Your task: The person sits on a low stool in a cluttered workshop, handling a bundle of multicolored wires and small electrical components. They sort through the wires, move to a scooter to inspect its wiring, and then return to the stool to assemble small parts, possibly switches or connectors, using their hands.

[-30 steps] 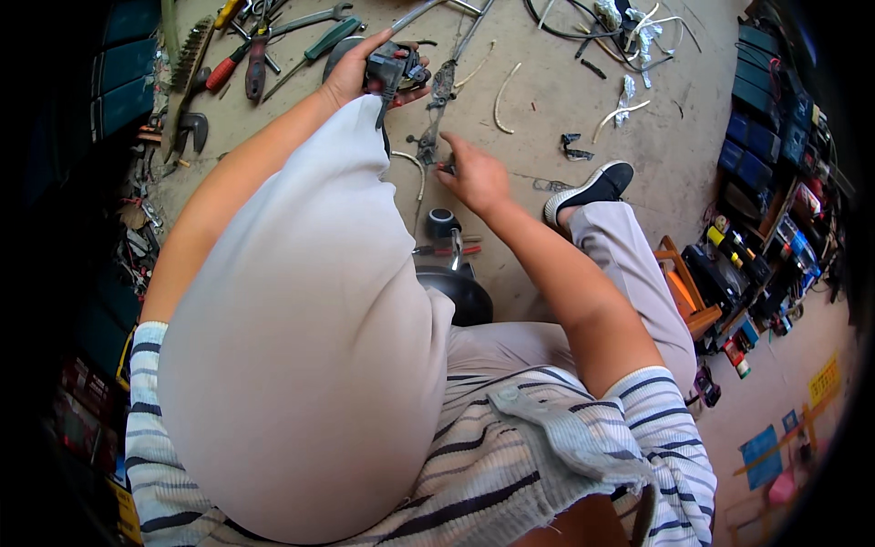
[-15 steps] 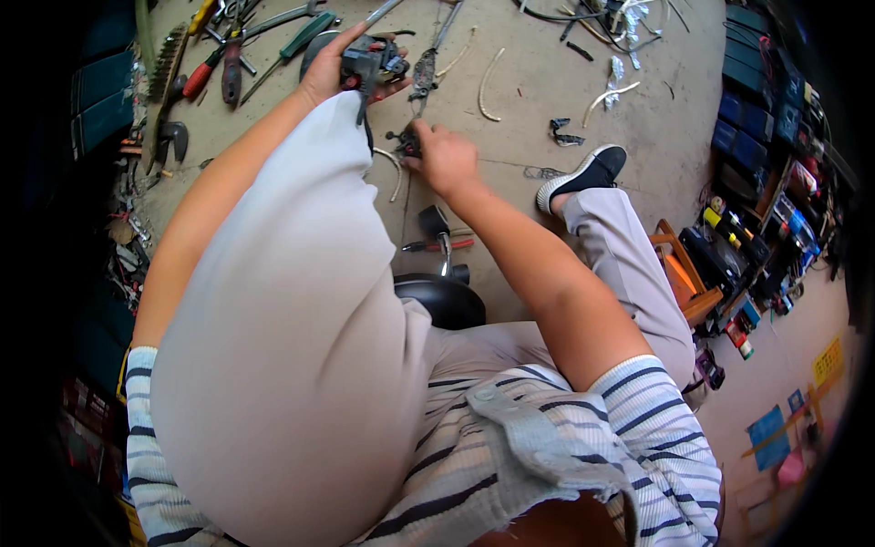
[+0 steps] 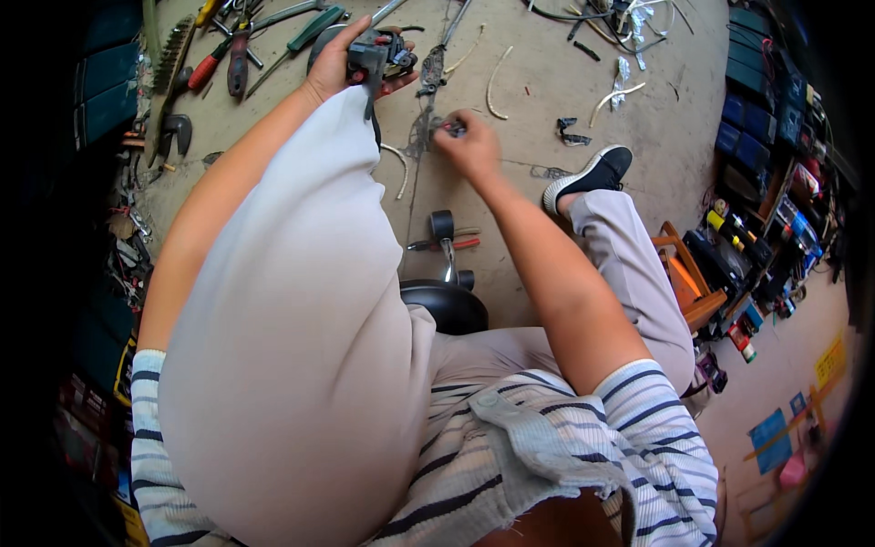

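Observation:
My left hand (image 3: 334,68), past my raised knee, is closed around a dark mechanical part (image 3: 383,59) with a blocky housing and small metal pieces. The fingertips show beyond its far side. To the right and a little nearer, my right hand (image 3: 472,146) pinches a small dark piece (image 3: 449,129), smeared by motion, so its exact kind is not clear. This hand is apart from the left one, above the concrete floor. A black grimy patch (image 3: 431,71) and a pale curved strip (image 3: 398,169) lie on the floor near both hands.
Screwdrivers (image 3: 239,59), a wire brush (image 3: 171,55) and a hammer head (image 3: 175,135) lie at the far left. Wire scraps (image 3: 629,18) lie far right. My shoe (image 3: 597,173) rests on the floor. A black stool seat (image 3: 444,305) with a caster (image 3: 441,224) stands between my legs, beside pliers (image 3: 456,243).
My right hand has moved right with the small dark piece, away from the left hand. My left hand keeps its hold on the mechanical part, which has turned slightly.

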`<state>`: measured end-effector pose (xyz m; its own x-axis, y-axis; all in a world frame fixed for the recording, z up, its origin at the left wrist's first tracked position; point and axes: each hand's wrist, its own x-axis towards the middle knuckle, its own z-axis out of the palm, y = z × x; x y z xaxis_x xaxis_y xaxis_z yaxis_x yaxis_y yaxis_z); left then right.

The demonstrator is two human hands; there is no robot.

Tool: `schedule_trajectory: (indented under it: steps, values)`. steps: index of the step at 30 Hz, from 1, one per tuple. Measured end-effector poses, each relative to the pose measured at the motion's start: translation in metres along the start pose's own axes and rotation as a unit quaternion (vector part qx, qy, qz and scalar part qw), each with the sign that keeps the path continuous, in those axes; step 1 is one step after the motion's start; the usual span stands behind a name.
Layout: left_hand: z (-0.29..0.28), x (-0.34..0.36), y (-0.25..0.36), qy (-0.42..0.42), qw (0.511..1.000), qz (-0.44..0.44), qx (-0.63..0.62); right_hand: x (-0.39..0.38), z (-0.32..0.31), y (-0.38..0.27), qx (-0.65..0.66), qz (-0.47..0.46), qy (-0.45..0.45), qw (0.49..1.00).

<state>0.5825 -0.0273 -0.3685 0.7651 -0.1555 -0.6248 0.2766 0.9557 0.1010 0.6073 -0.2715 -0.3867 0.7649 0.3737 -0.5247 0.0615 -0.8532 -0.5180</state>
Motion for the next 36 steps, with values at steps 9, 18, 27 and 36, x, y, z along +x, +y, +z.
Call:
schedule_trajectory:
  steps: [9,18,27,36]
  values:
    - [-0.005,0.002,0.001,-0.026,0.999,-0.01,0.021,0.017,-0.046,0.027,-0.016,0.068,-0.041,0.997]
    - [-0.004,0.003,0.001,-0.027,0.999,-0.016,0.017,0.004,-0.044,0.005,-0.142,0.001,0.03,0.989]
    - [-0.001,0.003,0.002,-0.021,0.999,-0.028,0.01,0.017,-0.04,-0.005,-0.24,0.01,-0.022,0.97]
    - [-0.006,0.008,0.001,-0.017,0.999,-0.039,-0.028,0.014,-0.043,-0.008,-0.285,-0.046,-0.011,0.957]
